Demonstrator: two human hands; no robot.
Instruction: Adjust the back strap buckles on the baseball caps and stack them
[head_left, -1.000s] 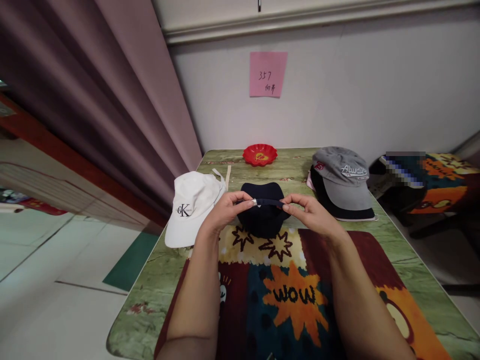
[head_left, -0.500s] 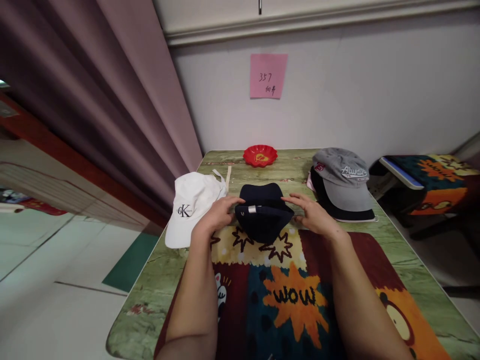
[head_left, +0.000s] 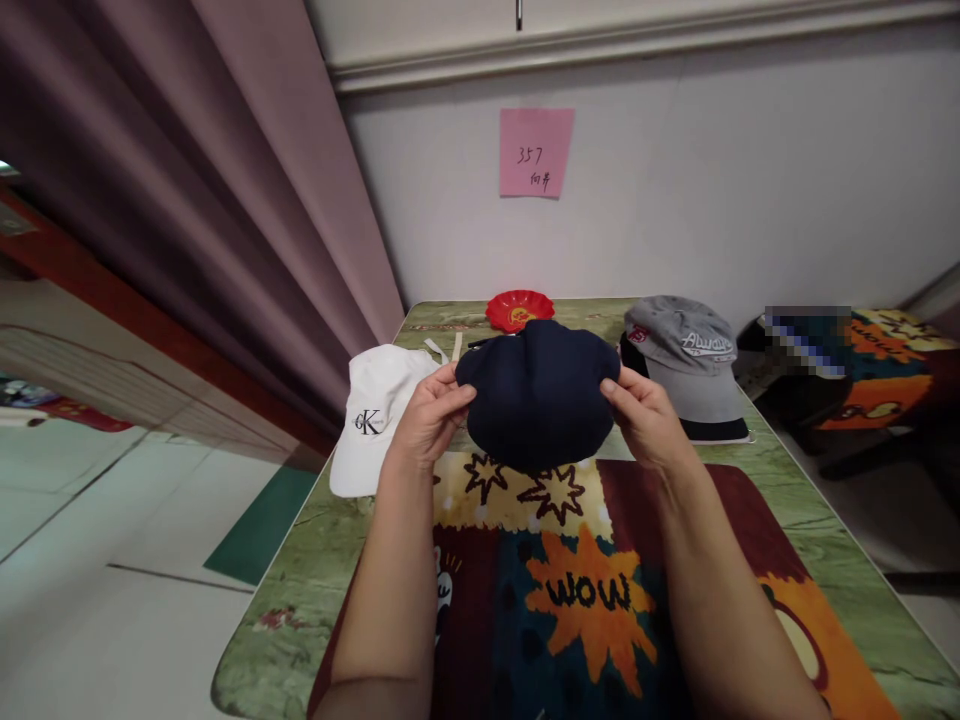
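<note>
From my end, this looks like the shaping or carrying step: my left hand (head_left: 429, 418) pinches 1 side of the navy cap (head_left: 538, 400), my right hand (head_left: 649, 412) the other. The cap seems raised over the tabletop (head_left: 292, 590), between the white cap (head_left: 381, 398) and gray cap (head_left: 679, 335). Any next move, I judge, calls for 2 level, even pinches.

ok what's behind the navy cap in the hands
The red dish shows beyond the navy cap, the dish's near rim partly overlapped. The table directly behind the cap is covered, so anything there can't be seen.
</note>
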